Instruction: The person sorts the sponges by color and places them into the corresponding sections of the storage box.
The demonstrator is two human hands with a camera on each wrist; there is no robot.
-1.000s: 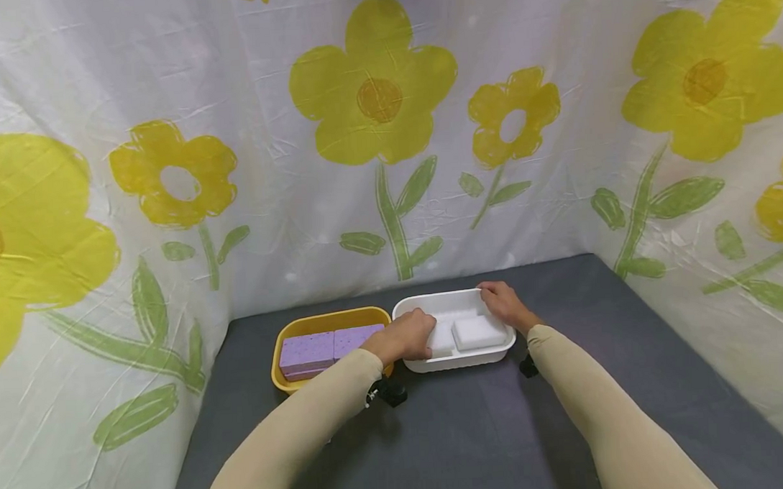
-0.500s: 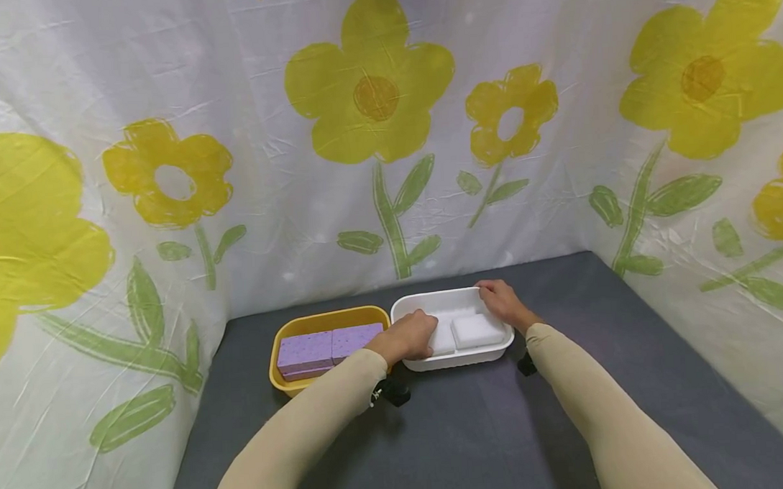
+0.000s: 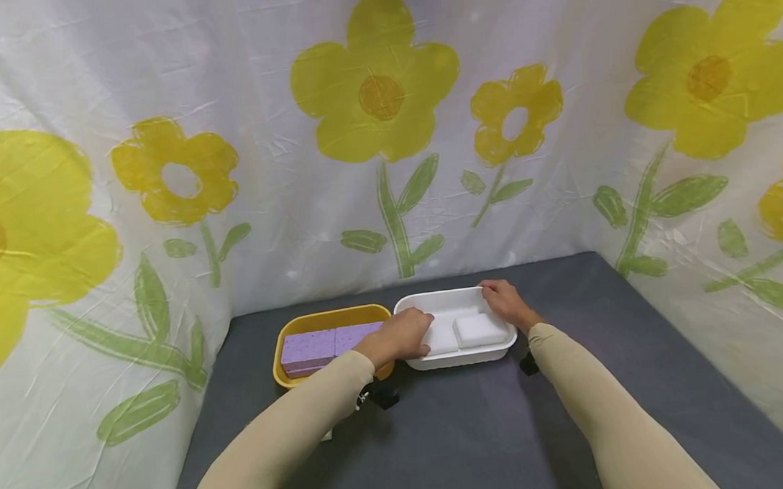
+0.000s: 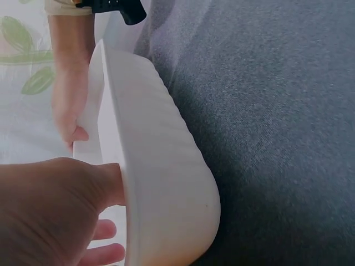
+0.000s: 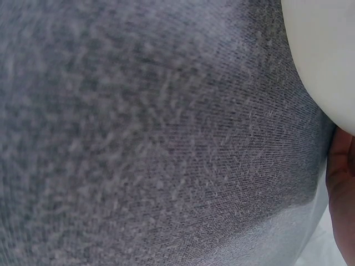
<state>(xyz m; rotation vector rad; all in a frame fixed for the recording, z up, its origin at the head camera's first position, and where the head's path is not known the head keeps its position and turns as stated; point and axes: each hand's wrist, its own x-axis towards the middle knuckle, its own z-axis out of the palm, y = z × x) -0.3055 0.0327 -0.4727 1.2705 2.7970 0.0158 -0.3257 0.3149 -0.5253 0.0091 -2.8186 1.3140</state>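
Observation:
A white oblong plastic basin point(image 3: 463, 359) stands at the back of the table and holds white sponge blocks. One white block point(image 3: 480, 330) lies in the right half, another point(image 3: 441, 338) in the left half. My left hand point(image 3: 404, 335) reaches over the basin's left end, and the left wrist view shows its thumb and loosely bent fingers point(image 4: 104, 255) inside the wall point(image 4: 161, 144), with nothing between them. My right hand point(image 3: 506, 305) grips the rim at the far right corner; in the right wrist view its fingers point(image 5: 339, 183) lie against the basin's outside point(image 5: 327, 50).
A yellow basin point(image 3: 329, 320) with stacked purple sponges point(image 3: 309, 348) stands directly left of the white one, partly behind my left forearm. Dark grey cloth point(image 3: 463, 436) covers the table. A flowered curtain point(image 3: 287, 226) hangs close behind and at both sides.
My left hand has shifted slightly left, off the left white block, uncovering more of it. The right hand stays on the rim, and both basins stand where they were.

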